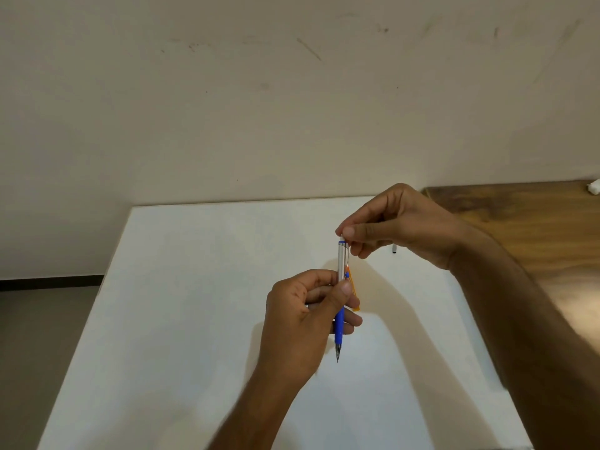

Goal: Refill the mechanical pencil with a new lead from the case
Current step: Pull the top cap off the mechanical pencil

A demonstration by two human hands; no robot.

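Pencil in left hand; right hand atop

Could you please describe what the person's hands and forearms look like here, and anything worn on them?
Both forearms are bare as far as the frame shows, with no sleeves, watch or bracelet in view. The left hand wears a thin silver-coloured ring on one of its fingers. The right hand shows no ring or glove, and its nails look short.
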